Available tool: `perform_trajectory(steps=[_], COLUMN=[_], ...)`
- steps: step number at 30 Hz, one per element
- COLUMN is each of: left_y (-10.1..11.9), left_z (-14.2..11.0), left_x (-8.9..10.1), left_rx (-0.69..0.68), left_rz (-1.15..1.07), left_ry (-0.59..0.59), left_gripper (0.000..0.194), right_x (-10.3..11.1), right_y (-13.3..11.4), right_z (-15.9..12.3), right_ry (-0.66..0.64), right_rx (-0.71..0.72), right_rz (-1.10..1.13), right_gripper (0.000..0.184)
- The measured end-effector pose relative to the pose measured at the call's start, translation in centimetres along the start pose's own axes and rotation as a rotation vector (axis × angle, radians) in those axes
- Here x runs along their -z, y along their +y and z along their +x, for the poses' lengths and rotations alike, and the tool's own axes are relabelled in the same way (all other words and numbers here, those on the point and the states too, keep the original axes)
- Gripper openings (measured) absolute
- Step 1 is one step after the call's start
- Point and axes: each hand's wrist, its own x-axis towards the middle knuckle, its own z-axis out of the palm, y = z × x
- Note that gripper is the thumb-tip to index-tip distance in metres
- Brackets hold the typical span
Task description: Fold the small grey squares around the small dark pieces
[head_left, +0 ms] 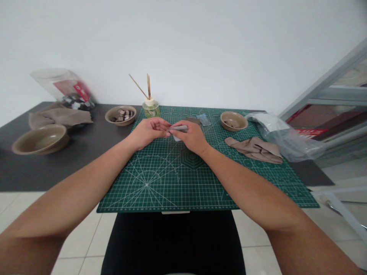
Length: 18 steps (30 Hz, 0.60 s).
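My two hands meet over the green cutting mat. My right hand is closed round a grey folded strip, perhaps sandpaper or cloth, between thumb and fingers. Its left end reaches the fingertips of my left hand, whose thumb and fingers pinch together at something small that I cannot make out. A small white piece shows just below the right fingers. Behind the right hand lie a brownish flat piece and a light blue packet.
To the left stand a bowl of dark-and-light pieces, a larger bowl, a brown cloth and a clear bag. A reed diffuser stands at the back. Rightward are another bowl, a folded cloth and a plastic bag.
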Motion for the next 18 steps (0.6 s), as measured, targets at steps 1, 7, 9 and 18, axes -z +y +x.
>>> perform_trajectory(steps=[1,7,9,18], left_y=[0.00,0.15,0.22,-0.05], left_z=[-0.01,-0.13,-0.16,-0.02], left_x=[-0.01,-0.06,-0.08,0.11], left_rx=[0.014,0.038,0.035,0.029], left_rz=[0.000,0.036,0.038,0.066], left_ry=[-0.003,0.016,0.026,0.020], left_gripper=[0.043,0.039,0.040,0.037], right_x=[0.01,0.03,0.02,0.19], right_y=[-0.04,-0.24,-0.23,0.02], right_z=[0.00,-0.07,-0.12,-0.02], right_ry=[0.001,0.012,-0.003,-0.027], right_rx=[0.001,0.017,0.018,0.023], right_rz=[-0.001,-0.027,-0.045,-0.050], right_gripper=[0.014,0.013,0.015,0.027])
